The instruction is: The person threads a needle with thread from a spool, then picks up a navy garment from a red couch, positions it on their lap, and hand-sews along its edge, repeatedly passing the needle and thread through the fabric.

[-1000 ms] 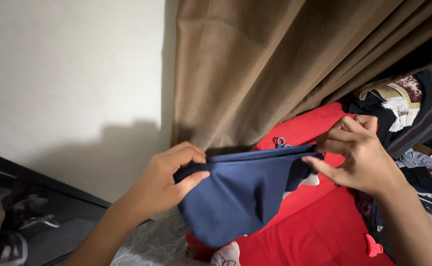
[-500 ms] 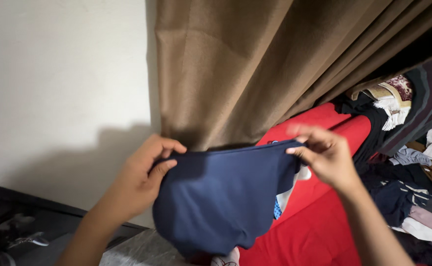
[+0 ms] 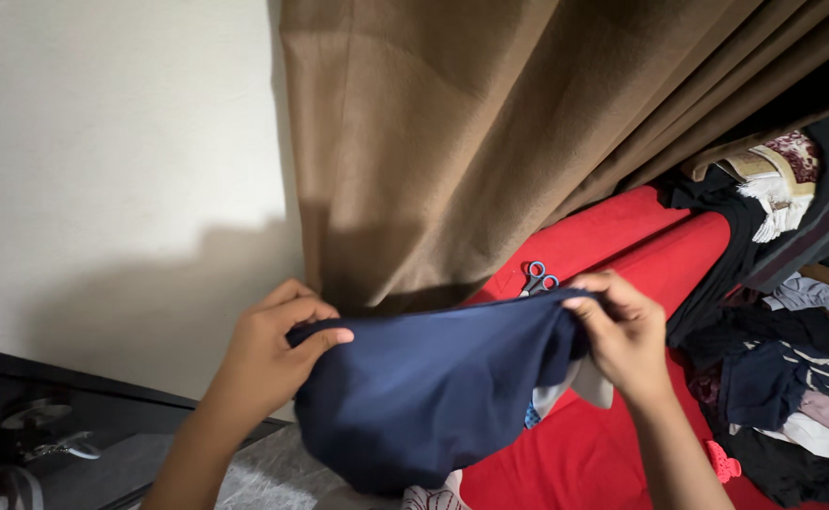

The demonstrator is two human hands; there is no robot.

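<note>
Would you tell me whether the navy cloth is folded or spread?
Spread: both hands, left and right, stretch the navy cloth's top edge, and it hangs loose below.

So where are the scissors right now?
The scissors lie on the red sheet right of centre in the head view, just behind the navy cloth, beside the right hand and below the brown curtain.

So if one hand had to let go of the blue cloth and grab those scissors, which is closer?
The right hand, probably. It grips the navy cloth just below the blue-handled scissors; the left hand is farther.
</note>
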